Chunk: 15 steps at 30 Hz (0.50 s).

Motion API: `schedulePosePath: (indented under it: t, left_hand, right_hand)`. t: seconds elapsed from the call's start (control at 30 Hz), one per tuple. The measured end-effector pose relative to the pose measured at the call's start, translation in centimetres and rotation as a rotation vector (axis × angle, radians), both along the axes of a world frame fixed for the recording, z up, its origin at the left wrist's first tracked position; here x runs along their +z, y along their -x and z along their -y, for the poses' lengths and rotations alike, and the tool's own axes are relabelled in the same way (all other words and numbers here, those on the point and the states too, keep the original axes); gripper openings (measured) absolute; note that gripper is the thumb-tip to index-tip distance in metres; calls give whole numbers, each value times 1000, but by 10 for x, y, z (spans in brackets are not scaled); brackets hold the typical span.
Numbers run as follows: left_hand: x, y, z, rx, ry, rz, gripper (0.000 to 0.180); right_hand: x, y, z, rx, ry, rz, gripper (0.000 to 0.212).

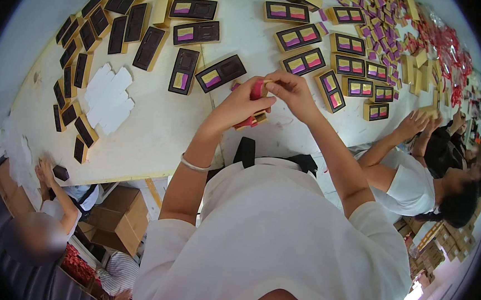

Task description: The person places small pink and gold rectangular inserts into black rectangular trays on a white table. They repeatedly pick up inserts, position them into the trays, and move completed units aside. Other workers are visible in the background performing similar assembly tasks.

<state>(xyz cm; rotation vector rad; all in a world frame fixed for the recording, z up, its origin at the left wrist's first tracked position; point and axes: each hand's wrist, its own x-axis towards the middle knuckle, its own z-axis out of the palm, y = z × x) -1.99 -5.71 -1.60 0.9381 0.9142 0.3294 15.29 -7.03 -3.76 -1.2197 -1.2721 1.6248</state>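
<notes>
My left hand (233, 106) is closed round several small red-and-gold pieces (244, 122), which poke out below its fingers. At the top of that hand, the fingertips of my right hand (292, 92) are pinched together against a red-and-gold piece (257, 89). Whether the right fingers grip that piece itself is hidden. Just beyond my hands lies a gold box with a black tray (221, 73), with one gold-and-purple piece in it and its other compartment bare. Right of it, a box (304, 61) holds a gold-and-purple and a gold-and-pink piece.
Several boxes with bare black trays (117, 35) cover the table's left side, around white sheets (109, 99). A heap of purple-and-gold pieces (380, 26) and red wrapping (453, 56) lie at the far right. Co-workers sit right (397, 180) and left (52, 215); cardboard boxes (116, 216) stand below.
</notes>
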Motion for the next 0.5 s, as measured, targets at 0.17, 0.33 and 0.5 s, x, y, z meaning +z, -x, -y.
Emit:
schedulePosePath:
  t: [0.17,0.33,0.5]
  left_hand:
    - [-3,34,12,171,-2,49,20]
    - [-21,40,27,503,80,90,20]
    - [-42,45,40,557,254,152,24]
  right_hand:
    - [6,16,-4,16,70,-50,18]
    - [10,47,1,-28,-207,310,29]
    - [-1,58,11,141,-418,556,39]
